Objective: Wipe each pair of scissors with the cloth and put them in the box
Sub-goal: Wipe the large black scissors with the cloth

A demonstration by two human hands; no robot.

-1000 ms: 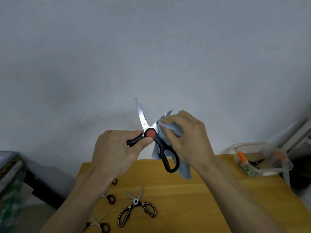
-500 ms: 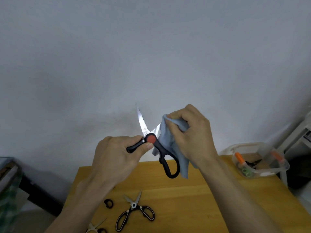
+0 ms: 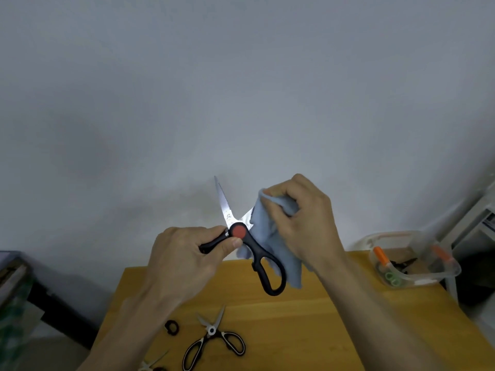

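I hold black-handled kitchen scissors point(image 3: 263, 266) with a red pivot spread open in the air above the table. My left hand point(image 3: 184, 259) grips one handle, thumb by the pivot. My right hand point(image 3: 300, 218) pinches a light blue cloth point(image 3: 270, 234) around the right blade, most of which is hidden by the cloth. The serrated left blade points up, bare. A clear plastic box point(image 3: 409, 259) stands at the table's far right corner with scissors in it.
On the wooden table point(image 3: 308, 325) lie black-and-white scissors point(image 3: 214, 341), a black handle loop point(image 3: 171, 327) of another pair under my left arm, and a blade tip point(image 3: 152, 364) at the bottom edge. A dark bench stands at the left, a white rack at the right.
My right hand has slid the cloth outward along the right blade, from near the pivot toward its tip. The view has tilted up a little; my left hand holds steady.
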